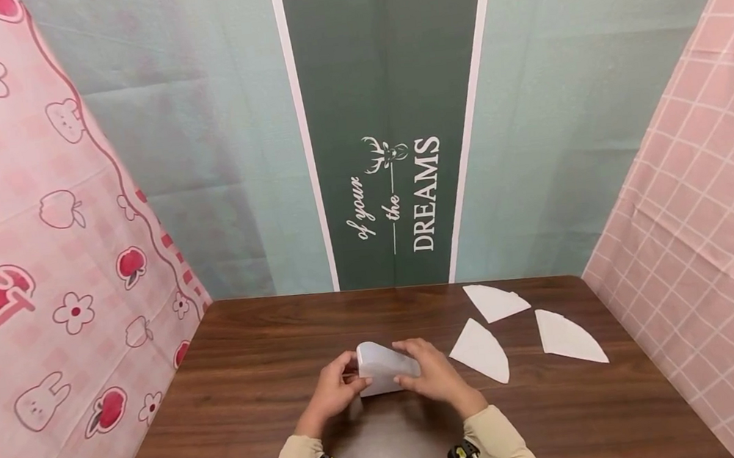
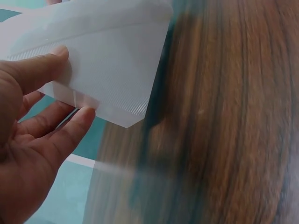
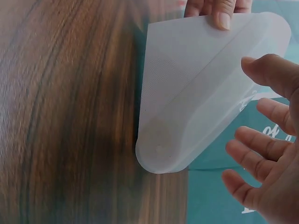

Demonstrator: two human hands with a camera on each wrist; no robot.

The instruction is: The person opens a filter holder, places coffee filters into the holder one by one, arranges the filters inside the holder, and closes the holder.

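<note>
A white paper coffee filter [image 1: 380, 368] with a crimped seam stands tilted just above the table, between both hands. At its left edge, my left hand [image 1: 337, 388] pinches the seam, thumb on the near face and fingers behind, as the left wrist view shows [image 2: 37, 135]. Around the right side lies my right hand [image 1: 435, 373]; in the right wrist view its thumb overlaps the filter [image 3: 177, 88] and its fingers are spread beside the edge. Whether that thumb touches the paper, I cannot tell. One long side of the filter bulges in a rounded fold.
Three flat, fan-shaped white filters lie on the right of the brown wooden table [image 1: 253, 358]: one at the back [image 1: 495, 301], one nearest my right hand [image 1: 481, 351] and one farther right [image 1: 570, 338]. Printed cloths hang behind and at both sides.
</note>
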